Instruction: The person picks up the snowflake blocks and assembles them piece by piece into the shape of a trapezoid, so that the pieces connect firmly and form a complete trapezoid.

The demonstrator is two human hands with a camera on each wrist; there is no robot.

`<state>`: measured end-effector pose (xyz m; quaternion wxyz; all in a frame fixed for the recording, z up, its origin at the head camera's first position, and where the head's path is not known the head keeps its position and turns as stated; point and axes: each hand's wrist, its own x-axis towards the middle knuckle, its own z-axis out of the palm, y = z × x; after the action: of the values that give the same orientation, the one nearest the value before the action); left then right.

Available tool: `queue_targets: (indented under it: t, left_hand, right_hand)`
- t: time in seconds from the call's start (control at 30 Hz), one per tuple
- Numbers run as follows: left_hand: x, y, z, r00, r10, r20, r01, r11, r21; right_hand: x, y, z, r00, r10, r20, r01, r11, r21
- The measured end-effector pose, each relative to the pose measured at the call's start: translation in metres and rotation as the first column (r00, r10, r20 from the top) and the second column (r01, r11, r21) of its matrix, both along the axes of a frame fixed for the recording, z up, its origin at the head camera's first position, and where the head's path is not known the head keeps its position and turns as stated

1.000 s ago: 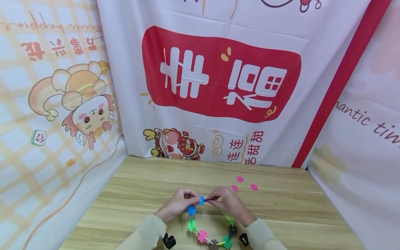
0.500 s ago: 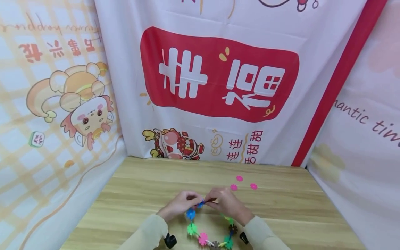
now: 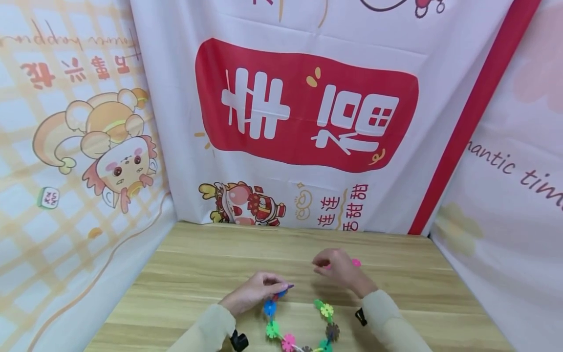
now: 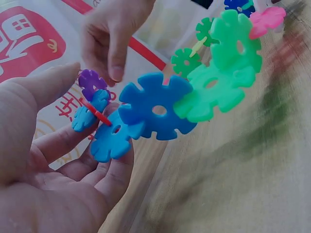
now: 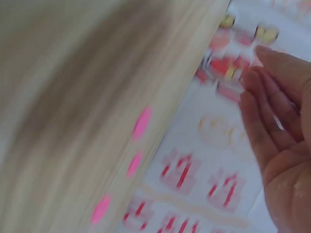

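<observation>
My left hand [image 3: 255,292] pinches the end of a chain of interlocking flower-shaped plastic discs [image 3: 270,308]. In the left wrist view, a purple disc [image 4: 92,82] is at that end, followed by a red disc [image 4: 98,114] seen edge-on among blue discs [image 4: 158,107], then green ones [image 4: 214,92]. The chain curves round on the table, and its other end, green and yellow [image 3: 326,310], lies apart from my hands. My right hand [image 3: 340,270] is above the table near the loose pink discs [image 5: 142,124], fingers loosely bent and nothing seen between them.
The loose pink discs [image 3: 356,263] lie on the wooden table [image 3: 211,249] towards its back right. A printed cloth [image 3: 308,107] hangs behind the table's far edge, with more cloth at both sides. Black wrist devices [image 3: 239,341] sit by both sleeves.
My right hand has let go of the purple disc at the chain's end and moved right and away, over towards the pink discs. My left hand stays nearly in place, still holding the chain.
</observation>
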<state>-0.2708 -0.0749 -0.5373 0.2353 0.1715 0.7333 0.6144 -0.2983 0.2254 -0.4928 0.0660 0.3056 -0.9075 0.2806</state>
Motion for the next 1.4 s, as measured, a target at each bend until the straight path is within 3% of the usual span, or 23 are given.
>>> queue_targets:
  t: [0.1,0.2,0.57,0.8,1.1,1.33,1.4]
  left_hand:
    - [0.001,-0.002,0.000,1.000,-0.009,-0.003,0.009,1.000,-0.004]
    - [0.003,-0.004,0.000,1.000,-0.025,0.006,0.025,1.000,0.000]
    - [0.007,-0.005,-0.002,0.999,-0.041,0.018,0.041,0.999,0.017]
    - [0.005,-0.004,0.000,0.999,-0.028,0.017,0.028,1.000,-0.010]
    - [0.003,0.001,0.004,0.999,-0.041,0.020,0.041,0.999,0.008]
    - [0.004,0.001,0.003,0.999,-0.029,0.026,0.029,1.000,0.008]
    - [0.005,0.001,0.003,0.999,-0.028,0.018,0.028,1.000,0.000]
  right_hand:
    - [-0.017,0.021,0.000,0.991,-0.110,0.073,0.107,0.993,0.050]
    - [-0.028,0.035,-0.003,0.980,-0.165,0.112,0.156,0.984,0.086]
    - [-0.045,0.036,-0.040,0.973,-0.195,0.123,0.192,0.981,0.040]
    - [-0.053,0.039,-0.043,0.959,-0.206,0.194,0.205,0.978,0.028]
    - [-0.042,0.056,-0.032,0.924,-0.265,0.274,0.275,0.961,0.003]
    - [-0.020,0.050,-0.023,0.886,-0.280,0.370,0.344,0.932,-0.118]
    - [-0.010,0.046,-0.020,0.887,-0.264,0.380,0.343,0.926,-0.157]
